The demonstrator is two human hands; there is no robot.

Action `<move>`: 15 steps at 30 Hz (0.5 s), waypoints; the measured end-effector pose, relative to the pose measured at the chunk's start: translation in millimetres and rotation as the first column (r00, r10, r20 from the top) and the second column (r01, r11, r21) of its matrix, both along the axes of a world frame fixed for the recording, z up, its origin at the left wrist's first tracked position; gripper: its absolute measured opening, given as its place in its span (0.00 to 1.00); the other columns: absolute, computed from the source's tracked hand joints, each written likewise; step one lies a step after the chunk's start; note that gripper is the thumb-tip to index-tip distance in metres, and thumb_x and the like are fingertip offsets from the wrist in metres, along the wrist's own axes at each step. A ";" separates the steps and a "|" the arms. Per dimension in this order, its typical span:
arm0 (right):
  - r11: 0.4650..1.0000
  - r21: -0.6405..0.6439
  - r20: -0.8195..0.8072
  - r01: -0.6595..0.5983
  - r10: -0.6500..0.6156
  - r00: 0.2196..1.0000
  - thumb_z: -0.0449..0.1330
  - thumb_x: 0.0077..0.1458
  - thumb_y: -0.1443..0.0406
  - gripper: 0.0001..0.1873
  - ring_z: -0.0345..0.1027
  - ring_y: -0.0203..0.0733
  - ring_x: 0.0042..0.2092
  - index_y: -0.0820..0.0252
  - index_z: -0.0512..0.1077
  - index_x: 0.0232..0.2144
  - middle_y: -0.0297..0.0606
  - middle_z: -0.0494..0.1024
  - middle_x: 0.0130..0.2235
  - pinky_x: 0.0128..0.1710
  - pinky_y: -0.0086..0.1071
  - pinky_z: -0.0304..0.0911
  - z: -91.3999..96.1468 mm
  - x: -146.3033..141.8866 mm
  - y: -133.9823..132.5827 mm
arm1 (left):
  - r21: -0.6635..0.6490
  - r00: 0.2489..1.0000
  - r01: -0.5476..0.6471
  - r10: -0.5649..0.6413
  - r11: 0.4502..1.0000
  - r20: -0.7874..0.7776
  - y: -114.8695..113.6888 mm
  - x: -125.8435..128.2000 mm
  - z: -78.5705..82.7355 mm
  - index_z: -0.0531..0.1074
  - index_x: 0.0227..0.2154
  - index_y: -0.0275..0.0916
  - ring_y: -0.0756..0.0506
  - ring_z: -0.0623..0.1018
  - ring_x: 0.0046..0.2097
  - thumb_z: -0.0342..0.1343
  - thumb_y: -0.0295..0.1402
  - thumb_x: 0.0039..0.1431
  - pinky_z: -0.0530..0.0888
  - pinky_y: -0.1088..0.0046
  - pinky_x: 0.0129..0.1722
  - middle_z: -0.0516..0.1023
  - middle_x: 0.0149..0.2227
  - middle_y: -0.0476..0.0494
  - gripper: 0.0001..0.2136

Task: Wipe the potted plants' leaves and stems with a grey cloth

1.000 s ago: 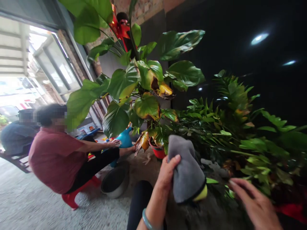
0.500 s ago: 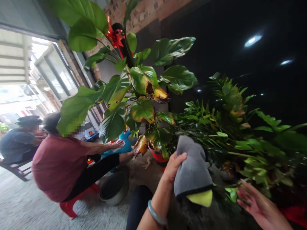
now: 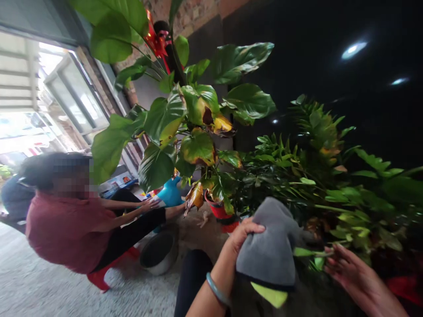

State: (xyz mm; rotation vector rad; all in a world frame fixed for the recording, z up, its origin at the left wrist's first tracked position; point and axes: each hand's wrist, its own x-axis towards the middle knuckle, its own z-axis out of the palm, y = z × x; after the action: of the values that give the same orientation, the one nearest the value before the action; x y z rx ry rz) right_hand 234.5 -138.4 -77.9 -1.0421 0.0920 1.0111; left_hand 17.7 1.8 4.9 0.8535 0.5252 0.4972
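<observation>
My left hand [image 3: 243, 235], with a pale bracelet on the wrist, grips a grey cloth [image 3: 269, 242]. The cloth hangs in a bunched fold, and its yellow-green side [image 3: 269, 295] shows below the dark hem. At the lower right my right hand [image 3: 350, 270] is closed, fingers pinched on a thin plant stem [image 3: 322, 254]. A small green leaf [image 3: 302, 252] on that stem points toward the cloth. Behind both hands spread the low green plants [image 3: 287, 163], some leaves glossy and some yellowed. Part of the stem's base is hidden among foliage.
A tall broad-leaved plant [image 3: 198, 147] with browned leaves rises from a red pot [image 3: 216, 209]. On the left, a person in a red shirt [image 3: 69, 233] sits on a red stool [image 3: 99, 279], handling a blue object [image 3: 170, 192]. A grey bucket [image 3: 158, 262] stands between us.
My left hand and the cloth have shifted slightly lower. My right hand's fingers have closed on the stem, lifting it a little. The seated person has leaned back to the left.
</observation>
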 end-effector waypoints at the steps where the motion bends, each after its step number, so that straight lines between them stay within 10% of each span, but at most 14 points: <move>1: 1.000 0.020 0.033 -0.014 0.013 0.999 0.69 0.29 0.67 0.17 0.68 0.40 0.21 0.55 0.70 0.27 0.32 0.78 0.23 0.20 0.34 0.68 -4.0 1.2 0.3 | 0.030 0.998 -0.043 0.042 0.999 0.044 3.9 -1.4 14.8 0.77 0.32 0.32 0.47 0.76 0.27 0.67 0.28 0.30 0.70 0.72 0.32 0.80 0.26 0.45 0.19; 5: 0.996 0.026 0.057 -0.082 0.081 0.995 0.70 0.29 0.67 0.17 0.69 0.41 0.21 0.55 0.71 0.27 0.32 0.78 0.23 0.20 0.35 0.69 -1.2 -1.5 4.3 | 0.032 0.968 -0.238 0.234 0.971 0.092 17.9 11.7 55.4 0.76 0.36 0.34 0.44 0.78 0.32 0.67 0.36 0.39 0.72 0.67 0.40 0.80 0.29 0.46 0.19; 10: 1.000 -0.014 -0.045 -0.021 0.020 0.999 0.71 0.21 0.69 0.22 0.67 0.38 0.19 0.57 0.71 0.25 0.32 0.78 0.21 0.17 0.31 0.67 18.9 -17.2 3.4 | 0.046 0.967 -0.227 0.231 0.973 -0.110 -4.3 22.9 6.3 0.77 0.25 0.33 0.48 0.73 0.23 0.70 0.29 0.27 0.70 0.70 0.32 0.76 0.20 0.48 0.16; 12: 0.998 -0.055 -0.033 0.029 -0.031 0.999 0.72 0.18 0.68 0.23 0.65 0.36 0.17 0.57 0.71 0.25 0.32 0.78 0.20 0.15 0.29 0.65 21.2 -21.7 0.5 | 0.010 0.971 -0.027 0.028 1.000 -0.236 -17.2 15.4 -14.6 0.77 0.23 0.33 0.48 0.73 0.23 0.70 0.27 0.22 0.69 0.70 0.31 0.76 0.20 0.47 0.16; 15: 0.996 -0.091 -0.016 0.013 -0.015 1.000 0.73 0.15 0.66 0.24 0.65 0.37 0.17 0.57 0.72 0.24 0.32 0.78 0.20 0.14 0.29 0.64 20.3 -21.6 -3.8 | 0.031 0.985 0.078 -0.072 0.997 -0.155 -20.6 3.6 -9.9 0.78 0.25 0.32 0.48 0.74 0.25 0.70 0.29 0.22 0.70 0.70 0.33 0.78 0.24 0.45 0.19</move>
State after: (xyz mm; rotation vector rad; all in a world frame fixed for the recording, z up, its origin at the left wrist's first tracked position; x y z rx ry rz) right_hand 212.9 -142.2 -57.6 -1.1149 0.1601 1.0105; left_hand 21.3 -18.8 -5.0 0.9482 0.6244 0.3750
